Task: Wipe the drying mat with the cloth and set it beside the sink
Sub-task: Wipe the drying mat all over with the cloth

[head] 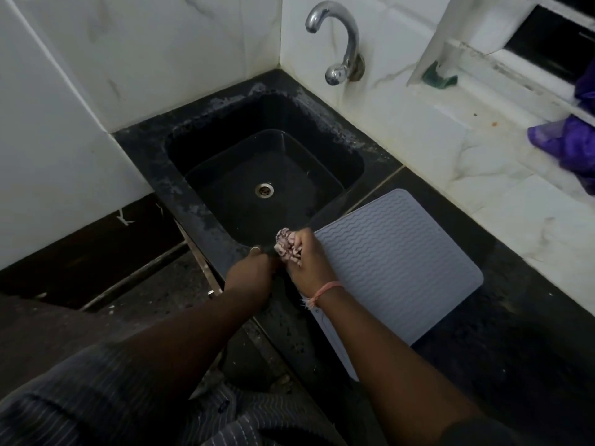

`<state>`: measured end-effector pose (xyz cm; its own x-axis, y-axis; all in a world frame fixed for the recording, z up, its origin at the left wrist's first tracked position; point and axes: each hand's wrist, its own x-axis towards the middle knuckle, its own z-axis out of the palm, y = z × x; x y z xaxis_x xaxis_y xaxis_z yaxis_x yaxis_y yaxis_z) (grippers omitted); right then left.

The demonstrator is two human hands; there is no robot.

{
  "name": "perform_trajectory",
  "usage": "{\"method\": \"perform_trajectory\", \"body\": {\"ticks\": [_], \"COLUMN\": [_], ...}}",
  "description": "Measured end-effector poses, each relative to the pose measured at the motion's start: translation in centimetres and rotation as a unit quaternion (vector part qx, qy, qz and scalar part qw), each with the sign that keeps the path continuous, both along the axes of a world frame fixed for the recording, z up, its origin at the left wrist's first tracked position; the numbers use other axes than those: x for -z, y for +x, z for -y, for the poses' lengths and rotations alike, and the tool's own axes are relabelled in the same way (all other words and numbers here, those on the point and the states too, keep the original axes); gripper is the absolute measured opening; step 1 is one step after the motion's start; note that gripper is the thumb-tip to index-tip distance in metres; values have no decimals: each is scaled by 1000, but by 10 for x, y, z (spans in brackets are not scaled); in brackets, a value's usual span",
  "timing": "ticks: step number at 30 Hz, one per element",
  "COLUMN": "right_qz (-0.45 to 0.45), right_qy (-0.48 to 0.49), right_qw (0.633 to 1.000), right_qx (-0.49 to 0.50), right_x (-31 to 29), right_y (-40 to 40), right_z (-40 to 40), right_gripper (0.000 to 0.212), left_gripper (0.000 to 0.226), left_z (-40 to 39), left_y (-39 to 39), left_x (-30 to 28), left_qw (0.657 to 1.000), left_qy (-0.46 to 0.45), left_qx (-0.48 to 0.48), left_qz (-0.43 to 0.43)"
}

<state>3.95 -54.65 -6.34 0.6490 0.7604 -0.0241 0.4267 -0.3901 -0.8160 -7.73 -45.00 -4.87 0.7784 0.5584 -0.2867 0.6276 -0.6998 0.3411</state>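
A grey drying mat [396, 262] with wavy ridges lies flat on the dark counter just right of the black sink [222, 233]. My right hand [307, 255] grips a bunched pink patterned cloth [286, 244] at the mat's near left corner, over the sink's front rim. My left hand [252, 273] sits right beside it at the sink's front edge, fingers curled toward the cloth; whether it holds the cloth or the rim is hidden in the dark.
A chrome tap [338, 40] juts from the tiled wall behind the sink. A green scrub pad [439, 77] and a purple cloth [570, 146] lie on the white ledge at the right. Dark counter [515, 317] extends right of the mat.
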Motion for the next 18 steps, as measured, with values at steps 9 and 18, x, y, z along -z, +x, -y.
{"method": "perform_trajectory", "body": {"ticks": [9, 18], "right_qz": [-50, -290], "right_qy": [-95, 24], "right_qw": [986, 946], "right_qx": [-126, 143], "right_x": [-19, -44], "right_y": [6, 51], "right_z": [72, 66], "right_gripper": [38, 56], "left_gripper": [39, 38], "left_z": [3, 2], "left_y": [-4, 3], "left_x": [-5, -1], "left_qw": [1000, 997], "left_qy": [3, -45], "left_qx": [17, -42], "left_qz": [-7, 44]}}
